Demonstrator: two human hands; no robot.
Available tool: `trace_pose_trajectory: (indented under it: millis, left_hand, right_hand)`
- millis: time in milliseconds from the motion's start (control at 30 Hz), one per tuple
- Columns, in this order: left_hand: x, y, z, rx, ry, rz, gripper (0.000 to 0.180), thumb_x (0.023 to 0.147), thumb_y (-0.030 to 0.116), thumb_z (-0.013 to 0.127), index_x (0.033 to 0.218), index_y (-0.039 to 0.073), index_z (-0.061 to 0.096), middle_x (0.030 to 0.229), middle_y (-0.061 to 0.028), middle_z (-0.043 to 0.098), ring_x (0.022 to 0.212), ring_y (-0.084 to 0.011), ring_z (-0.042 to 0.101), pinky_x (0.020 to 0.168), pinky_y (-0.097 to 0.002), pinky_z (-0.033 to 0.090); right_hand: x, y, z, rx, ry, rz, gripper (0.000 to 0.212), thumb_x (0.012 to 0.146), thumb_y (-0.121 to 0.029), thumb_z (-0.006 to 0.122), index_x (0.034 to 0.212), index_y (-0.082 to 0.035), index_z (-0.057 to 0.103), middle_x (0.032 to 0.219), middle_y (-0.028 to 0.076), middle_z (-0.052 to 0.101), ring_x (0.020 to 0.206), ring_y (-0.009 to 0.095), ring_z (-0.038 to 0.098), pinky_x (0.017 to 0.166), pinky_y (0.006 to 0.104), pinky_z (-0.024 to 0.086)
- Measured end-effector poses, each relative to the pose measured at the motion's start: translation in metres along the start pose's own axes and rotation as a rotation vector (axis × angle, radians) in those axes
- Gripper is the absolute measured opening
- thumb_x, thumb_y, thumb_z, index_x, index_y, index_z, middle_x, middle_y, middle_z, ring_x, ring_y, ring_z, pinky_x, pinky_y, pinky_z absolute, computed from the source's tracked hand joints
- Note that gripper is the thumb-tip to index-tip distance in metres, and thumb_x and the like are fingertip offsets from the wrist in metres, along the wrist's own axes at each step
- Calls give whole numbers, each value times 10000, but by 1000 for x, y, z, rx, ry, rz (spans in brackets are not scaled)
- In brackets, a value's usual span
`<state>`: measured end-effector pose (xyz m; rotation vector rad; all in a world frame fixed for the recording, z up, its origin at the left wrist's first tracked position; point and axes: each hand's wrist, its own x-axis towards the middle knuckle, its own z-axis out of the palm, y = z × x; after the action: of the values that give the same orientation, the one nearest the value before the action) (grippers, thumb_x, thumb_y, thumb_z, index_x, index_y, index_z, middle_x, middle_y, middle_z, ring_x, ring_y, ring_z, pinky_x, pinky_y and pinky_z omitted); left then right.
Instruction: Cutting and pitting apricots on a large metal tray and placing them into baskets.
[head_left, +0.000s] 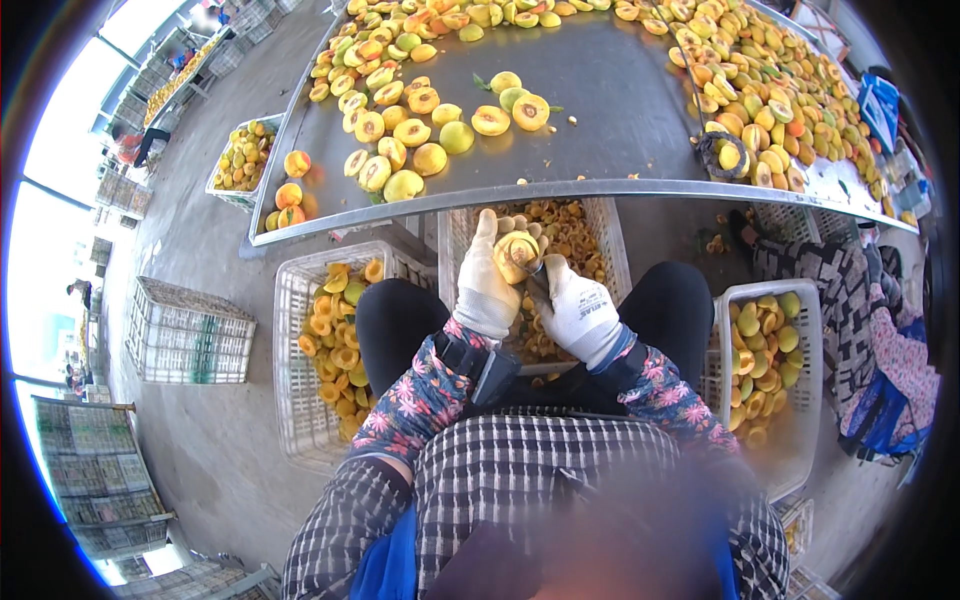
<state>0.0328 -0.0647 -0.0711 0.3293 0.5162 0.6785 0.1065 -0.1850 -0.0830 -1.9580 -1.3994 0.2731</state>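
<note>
My left hand [487, 275], in a white glove, is closed around a yellow peach half [517, 256] with its cut face up. The gloved right hand [580, 308] grips a small metal tool [538, 284], whose tip meets the right edge of the peach half; its exact shape is mostly hidden by the fingers. Both hands are over a white crate [612, 235] between my knees, which holds many small brownish-yellow pieces, likely pits and scraps. Just beyond, cut peach halves [490, 121] with pits showing lie on a metal table [590, 100].
The table's raised metal edge [600, 187] runs just past my hands. Crates of peach halves stand left [290, 400] and right [812, 400] of my legs. A peach heap [760, 100] covers the table's right side. At far right sits another person in a patterned sleeve [900, 345].
</note>
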Motion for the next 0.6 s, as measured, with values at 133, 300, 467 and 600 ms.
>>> trace_pose_trajectory:
  millis: [133,300,467,600]
  left_hand:
    - [-5,-7,0,9,59,84,307,956,364,540,909,61,553,930,-97,609,932,-275,616,880,-449,526]
    - [-11,-11,-1,130,-23,189,371,960,395,526,992,26,551,970,-94,591,946,-244,615,870,-379,520]
    - [-2,-16,-10,184,-47,234,373,968,402,506,1013,34,552,1012,-103,601,977,-230,608,878,-356,509]
    - [7,-5,-12,192,-90,39,401,957,419,513,1025,24,544,1018,-139,610,994,-298,607,915,-395,499]
  right_hand:
    - [-2,-7,0,-40,-73,70,299,869,-217,576,1048,-13,451,791,205,631,689,375,636,602,455,499]
    - [-1,-6,-4,-29,-94,52,331,856,-216,588,1067,-1,451,786,203,630,698,375,638,610,448,501]
    - [5,0,-6,-100,-124,25,303,855,-216,583,1033,-3,461,776,205,637,714,378,639,615,444,502]
    - [6,7,-10,-81,-150,122,277,868,-226,571,1046,-37,474,778,199,641,718,376,638,628,445,503]
